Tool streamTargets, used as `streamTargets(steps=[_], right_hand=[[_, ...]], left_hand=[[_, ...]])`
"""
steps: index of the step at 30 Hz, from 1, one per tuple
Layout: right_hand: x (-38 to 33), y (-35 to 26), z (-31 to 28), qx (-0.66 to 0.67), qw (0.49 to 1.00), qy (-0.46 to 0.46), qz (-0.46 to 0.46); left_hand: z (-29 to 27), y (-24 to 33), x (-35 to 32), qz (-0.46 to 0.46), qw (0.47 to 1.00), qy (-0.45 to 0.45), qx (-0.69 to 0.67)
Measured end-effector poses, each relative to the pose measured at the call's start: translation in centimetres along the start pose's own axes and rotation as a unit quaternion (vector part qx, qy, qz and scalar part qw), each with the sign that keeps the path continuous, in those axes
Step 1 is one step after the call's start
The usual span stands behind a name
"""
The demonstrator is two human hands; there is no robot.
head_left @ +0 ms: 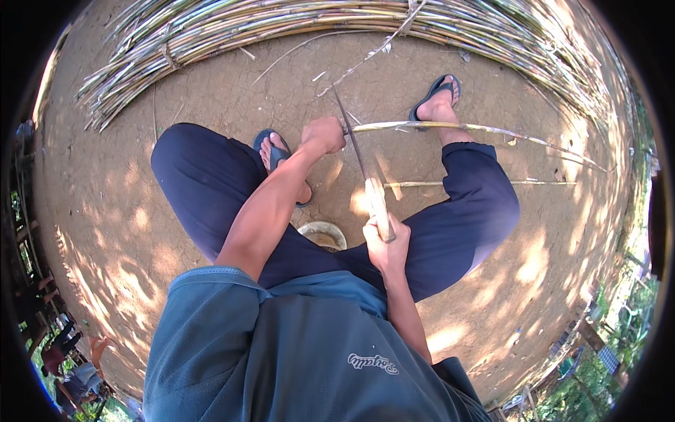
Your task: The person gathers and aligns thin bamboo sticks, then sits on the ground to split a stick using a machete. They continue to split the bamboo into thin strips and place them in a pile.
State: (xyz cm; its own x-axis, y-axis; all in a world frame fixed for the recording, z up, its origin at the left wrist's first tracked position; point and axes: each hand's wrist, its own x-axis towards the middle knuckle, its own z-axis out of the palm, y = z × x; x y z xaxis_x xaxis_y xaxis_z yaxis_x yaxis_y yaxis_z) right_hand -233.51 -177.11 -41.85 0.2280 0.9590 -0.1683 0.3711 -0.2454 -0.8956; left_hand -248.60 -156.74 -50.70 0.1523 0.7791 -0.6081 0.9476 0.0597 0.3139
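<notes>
We sit low on cracked dirt ground [211, 91], knees apart, so the work lies between our sandalled feet. A long heap of cut canes [295, 24] curves along the far edge, within reach. One cane [450, 126] runs out to the right, past our right foot; our left hand [323, 133] closes its fingers around the near end, holding it level and steady. Our right hand [383, 243] wraps its fingers tight around the wooden handle of a knife [355, 151], whose thin blade crosses the cane just beside the left fist, set to bite there. A stripped sliver [478, 183] lies nearby. A small bowl [322, 235] sits under our legs.
</notes>
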Motion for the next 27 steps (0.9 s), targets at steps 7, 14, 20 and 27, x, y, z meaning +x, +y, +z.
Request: streamTargets(steps=[7,14,20,27], right_hand=[[2.2,-0.6,1.2,-0.026,0.997,-0.059,0.034],[4.7,1.1,2.9,0.026,0.999,-0.031,-0.014],[-0.1,0.1,0.6,-0.014,1.000,-0.015,-0.015],[0.5,-1.1,0.6,-0.041,0.998,-0.046,-0.021]], left_hand=[[0.7,-0.3,-1.0,-0.006,1.000,-0.015,-0.001],[-0.3,0.6,-0.4,-0.007,1.000,-0.026,-0.002],[-0.7,0.4,0.2,-0.025,0.999,-0.025,0.005],[-0.8,-1.1,0.0,-0.037,0.999,-0.010,0.002]])
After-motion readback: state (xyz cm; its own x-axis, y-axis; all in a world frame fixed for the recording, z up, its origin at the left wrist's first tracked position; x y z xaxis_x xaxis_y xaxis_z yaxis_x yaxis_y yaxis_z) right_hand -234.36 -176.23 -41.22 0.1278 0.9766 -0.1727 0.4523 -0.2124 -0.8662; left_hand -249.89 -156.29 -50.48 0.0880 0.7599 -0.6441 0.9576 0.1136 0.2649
